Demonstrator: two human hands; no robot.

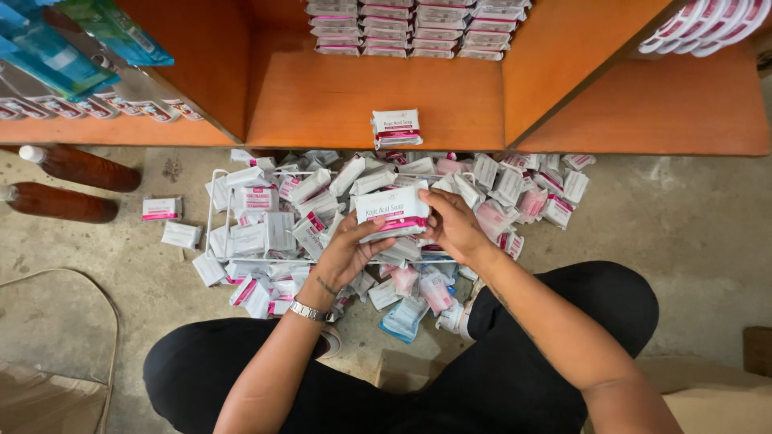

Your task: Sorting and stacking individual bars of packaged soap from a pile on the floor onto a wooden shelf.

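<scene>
Dozens of small white-and-pink soap boxes [322, 213] lie heaped on a concrete floor [691, 233] in front of an orange wooden shelf unit [338, 100], where a seated person in black trousers works with both hands over the pile. The left hand [347, 251] and the right hand [452, 225] together hold a small stack of soap boxes [394, 210] just above the heap, fingers curled closed around its two ends, thumbs on its face. A white wire basket [215, 193] sits under and among the loose boxes, its rim showing at the left and along the near edge. Judging by how things lie, the shelving is at an early stage: one short stack of boxes [396, 128] stands alone at the front edge of the middle compartment, and neat rows of boxes [414, 28] fill the back of that compartment, while by far the greater share is unsorted on the floor, some boxes spilled well to the left near two brown bottles [68, 181] lying on their sides. A few clear blue-tinted packets [406, 315] rest by the person's knees. A silver wristwatch [307, 310] circles the left wrist, and cardboard [48, 398] shows at the lower left corner.
</scene>
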